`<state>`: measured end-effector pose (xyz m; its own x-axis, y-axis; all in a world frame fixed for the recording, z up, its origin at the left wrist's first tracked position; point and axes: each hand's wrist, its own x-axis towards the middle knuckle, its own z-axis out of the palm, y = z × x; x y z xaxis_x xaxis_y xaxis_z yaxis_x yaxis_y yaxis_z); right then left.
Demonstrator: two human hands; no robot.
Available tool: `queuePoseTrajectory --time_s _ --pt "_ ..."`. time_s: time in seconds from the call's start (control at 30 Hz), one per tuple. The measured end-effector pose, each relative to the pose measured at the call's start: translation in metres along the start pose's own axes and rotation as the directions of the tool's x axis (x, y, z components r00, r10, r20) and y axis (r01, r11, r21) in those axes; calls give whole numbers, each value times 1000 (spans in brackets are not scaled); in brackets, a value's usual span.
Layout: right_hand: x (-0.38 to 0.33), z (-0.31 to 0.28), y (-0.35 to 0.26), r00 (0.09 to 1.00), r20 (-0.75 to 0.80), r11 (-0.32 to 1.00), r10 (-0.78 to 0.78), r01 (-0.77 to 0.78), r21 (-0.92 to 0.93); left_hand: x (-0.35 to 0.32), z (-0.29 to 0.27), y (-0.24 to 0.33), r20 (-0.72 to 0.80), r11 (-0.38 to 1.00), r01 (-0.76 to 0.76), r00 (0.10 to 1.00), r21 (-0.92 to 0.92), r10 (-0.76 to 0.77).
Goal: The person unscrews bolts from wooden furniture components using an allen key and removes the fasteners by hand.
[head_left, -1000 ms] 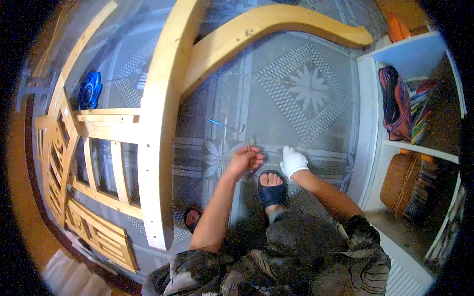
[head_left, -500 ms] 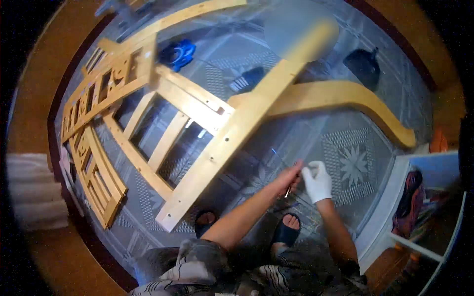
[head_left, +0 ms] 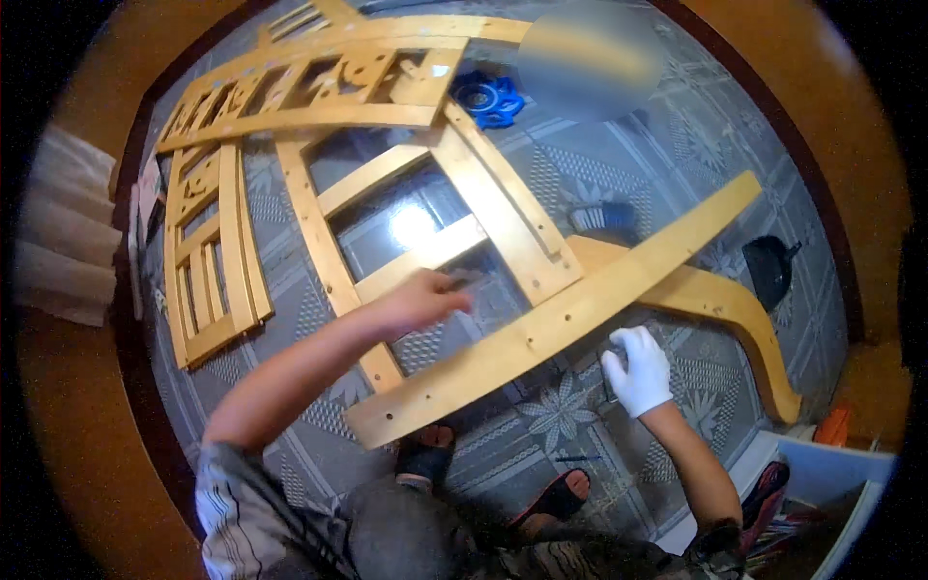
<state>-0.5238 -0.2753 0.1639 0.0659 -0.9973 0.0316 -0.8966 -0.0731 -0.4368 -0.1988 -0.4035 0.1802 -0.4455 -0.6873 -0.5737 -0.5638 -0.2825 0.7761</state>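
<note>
My bare left hand is over the slatted part of a wooden frame, its fingers smeared by motion. Whether it holds anything I cannot tell. My right hand wears a white glove. Its fingers are bent and the thumb stands apart, with nothing visible between them. That hand is just on the near side of a long, slightly curved wooden rail with several screw holes. A curved wooden leg runs from beneath the rail toward the right. On the floor by my feet lies a thin dark rod.
Wooden lattice panels lie at the left and far left. Beyond the frame are a blue ring-shaped thing, a brush and a black dustpan. An open white drawer with tools stands at lower right.
My hands were together near the floor, the left one with a thin rod. Now they are apart, the left far to the left over the frame. The view has turned.
</note>
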Motion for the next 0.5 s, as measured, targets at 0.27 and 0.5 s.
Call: queuePoseTrajectory --time_s 0.27,0.5 --pt "63 35 -94 755 412 787 -510 603 -129 -39 -37 -207 -728 966 23 653 -256 -208" --pt "86 68 -119 569 667 744 -480 668 -34 -49 -1 -250 -325 679 110 815 -725 -480"
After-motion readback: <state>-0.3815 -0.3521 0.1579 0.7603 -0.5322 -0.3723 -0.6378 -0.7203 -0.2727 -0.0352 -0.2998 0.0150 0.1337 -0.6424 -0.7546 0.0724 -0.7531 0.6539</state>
